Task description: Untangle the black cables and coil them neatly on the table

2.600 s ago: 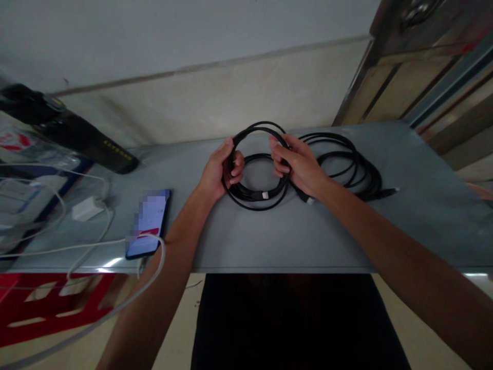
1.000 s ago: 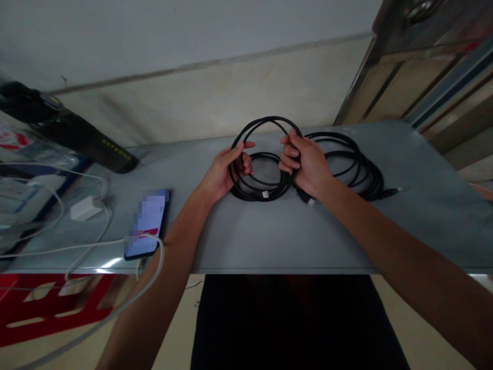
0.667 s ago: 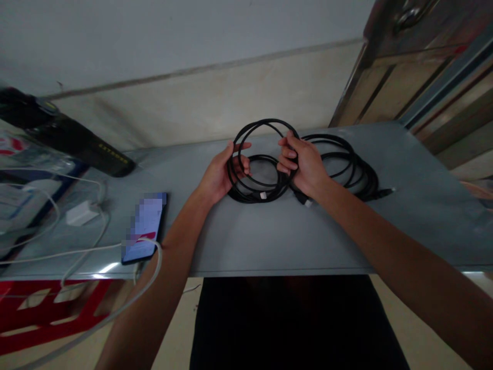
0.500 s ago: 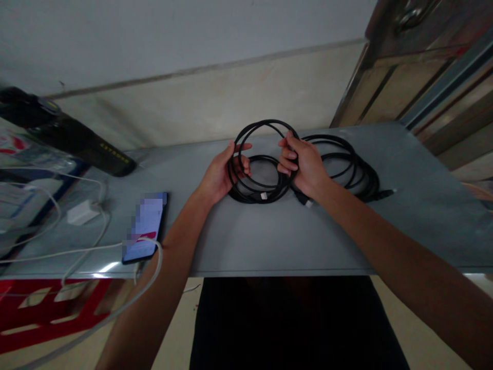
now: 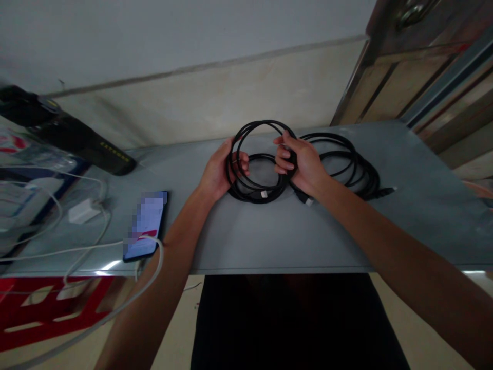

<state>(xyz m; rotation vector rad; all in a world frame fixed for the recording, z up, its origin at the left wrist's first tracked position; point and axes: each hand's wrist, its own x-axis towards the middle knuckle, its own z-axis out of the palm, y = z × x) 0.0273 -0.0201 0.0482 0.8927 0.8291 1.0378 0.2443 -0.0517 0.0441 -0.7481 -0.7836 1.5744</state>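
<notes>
Head view: a phone [image 5: 148,223] is lying on the grey desk [image 5: 269,241], the left hand [image 5: 221,169] is curling round a coiled black cable [image 5: 275,196] near the desk's middle (its pale plug tip [image 5: 264,194] is showing), the right hand [image 5: 302,162] is gripping the coil's opposite side, and another black coil [image 5: 368,177] is resting beyond.

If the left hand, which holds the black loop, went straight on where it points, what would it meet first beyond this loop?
Beyond the loop, the left hand would probably meet the wall first, though depth is unclear.
</notes>
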